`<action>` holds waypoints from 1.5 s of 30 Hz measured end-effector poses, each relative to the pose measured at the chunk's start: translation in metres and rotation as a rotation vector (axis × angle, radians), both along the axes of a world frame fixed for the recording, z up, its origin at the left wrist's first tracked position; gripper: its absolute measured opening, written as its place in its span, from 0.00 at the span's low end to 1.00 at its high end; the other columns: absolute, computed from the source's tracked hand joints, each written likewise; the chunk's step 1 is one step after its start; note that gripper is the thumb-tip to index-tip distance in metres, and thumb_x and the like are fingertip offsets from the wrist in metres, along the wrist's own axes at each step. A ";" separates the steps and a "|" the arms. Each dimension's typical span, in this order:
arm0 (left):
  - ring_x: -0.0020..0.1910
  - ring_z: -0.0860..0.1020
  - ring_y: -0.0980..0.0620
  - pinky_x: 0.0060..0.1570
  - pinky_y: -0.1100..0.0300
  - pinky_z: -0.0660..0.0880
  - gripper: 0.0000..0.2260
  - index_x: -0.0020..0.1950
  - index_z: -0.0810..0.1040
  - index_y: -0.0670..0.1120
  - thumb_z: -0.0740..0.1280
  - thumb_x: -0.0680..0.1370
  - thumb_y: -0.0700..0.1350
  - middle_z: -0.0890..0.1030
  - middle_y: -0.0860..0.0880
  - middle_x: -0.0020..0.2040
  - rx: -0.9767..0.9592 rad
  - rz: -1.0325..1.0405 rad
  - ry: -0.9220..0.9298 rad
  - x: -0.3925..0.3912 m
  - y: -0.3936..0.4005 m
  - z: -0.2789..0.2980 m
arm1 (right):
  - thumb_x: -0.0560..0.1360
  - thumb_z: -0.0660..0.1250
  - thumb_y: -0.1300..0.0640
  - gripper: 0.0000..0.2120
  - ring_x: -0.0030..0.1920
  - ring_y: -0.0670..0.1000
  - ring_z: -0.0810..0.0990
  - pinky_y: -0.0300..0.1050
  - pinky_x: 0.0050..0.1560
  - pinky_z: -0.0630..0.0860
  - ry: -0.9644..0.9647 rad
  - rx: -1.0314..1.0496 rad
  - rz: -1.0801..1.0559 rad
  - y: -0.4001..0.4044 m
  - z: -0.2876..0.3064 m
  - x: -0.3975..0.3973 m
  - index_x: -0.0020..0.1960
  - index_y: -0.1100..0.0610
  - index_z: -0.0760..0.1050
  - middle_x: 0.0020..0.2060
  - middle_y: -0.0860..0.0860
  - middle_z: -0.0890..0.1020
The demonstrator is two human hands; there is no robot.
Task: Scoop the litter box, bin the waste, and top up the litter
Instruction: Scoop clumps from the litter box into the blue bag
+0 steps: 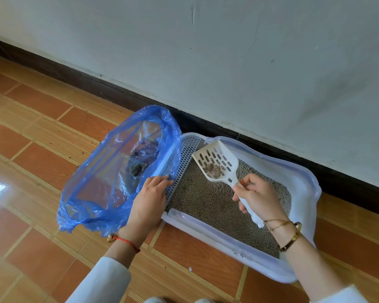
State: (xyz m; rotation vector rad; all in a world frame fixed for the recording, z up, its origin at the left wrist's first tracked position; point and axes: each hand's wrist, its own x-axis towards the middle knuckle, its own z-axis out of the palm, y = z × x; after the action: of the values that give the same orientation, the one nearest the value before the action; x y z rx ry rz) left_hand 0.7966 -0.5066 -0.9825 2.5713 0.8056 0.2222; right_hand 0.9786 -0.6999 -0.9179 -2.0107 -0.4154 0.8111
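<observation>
A white litter box (302, 178) holding grey litter (206, 206) sits on the floor against the wall, with a grated step (184, 165) at its left end. My right hand (258, 195) grips the handle of a white slotted scoop (217, 162), held above the litter with a small clump of waste in it. My left hand (149, 200) holds the rim of an open blue plastic bag (109, 171) right beside the box's left end. Grey clumps (138, 169) lie inside the bag.
The floor (42, 101) is orange-brown tile with scattered litter crumbs near the bag. A white wall (228, 62) with a dark skirting board (118, 95) runs just behind the box.
</observation>
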 end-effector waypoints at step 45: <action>0.61 0.73 0.45 0.55 0.51 0.77 0.14 0.59 0.80 0.45 0.65 0.77 0.33 0.79 0.49 0.61 -0.011 0.004 -0.024 0.001 -0.002 0.001 | 0.75 0.65 0.60 0.06 0.20 0.47 0.76 0.38 0.23 0.72 -0.041 -0.482 -0.006 -0.047 -0.003 0.003 0.43 0.63 0.72 0.30 0.54 0.83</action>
State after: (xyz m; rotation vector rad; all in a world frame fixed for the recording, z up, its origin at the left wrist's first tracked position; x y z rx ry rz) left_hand 0.7974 -0.5085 -0.9814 2.5522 0.8016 0.2493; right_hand 0.9813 -0.7473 -0.9207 -2.4739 -0.2504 0.9325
